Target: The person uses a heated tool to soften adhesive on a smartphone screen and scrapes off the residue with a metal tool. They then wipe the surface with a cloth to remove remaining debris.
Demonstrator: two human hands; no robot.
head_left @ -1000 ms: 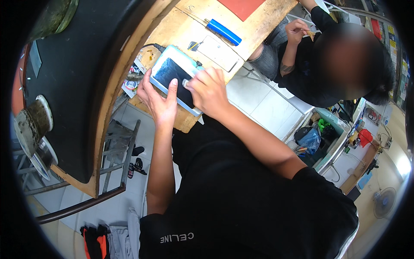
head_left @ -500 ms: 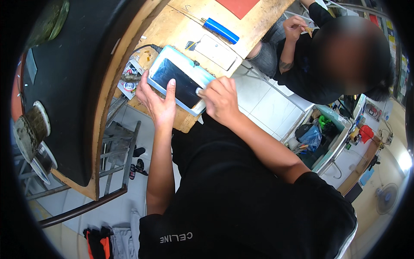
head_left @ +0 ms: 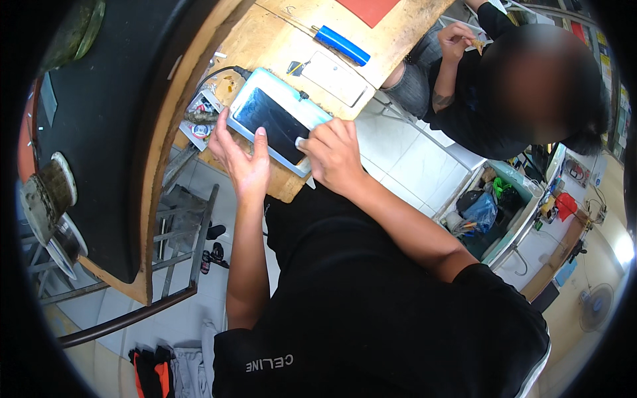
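A dark phone screen [head_left: 269,119] lies on a light-blue and white flat device [head_left: 277,85] with a black cable, at the table's front edge. My left hand [head_left: 244,162] is open at the device's near left side. Its thumb is stretched out over the screen's near edge, and its fingers rest along the device's left end. My right hand [head_left: 335,151] is closed in a pinch over the screen's right end. A small white piece [head_left: 299,142] shows at its fingertips against the glass; its exact kind is too small to tell. Smears mark the screen's left part.
Beyond the device lie a white phone-shaped panel [head_left: 337,78], a blue cylindrical tool [head_left: 342,45] and a red mat [head_left: 369,8]. A co-worker in black [head_left: 491,86] sits at the right. A dark, wood-edged surface [head_left: 119,132] rises at left. An open bin [head_left: 494,205] holds bags.
My right hand has slid a little to the left along the screen with the white piece. My left hand stays nearly in place.
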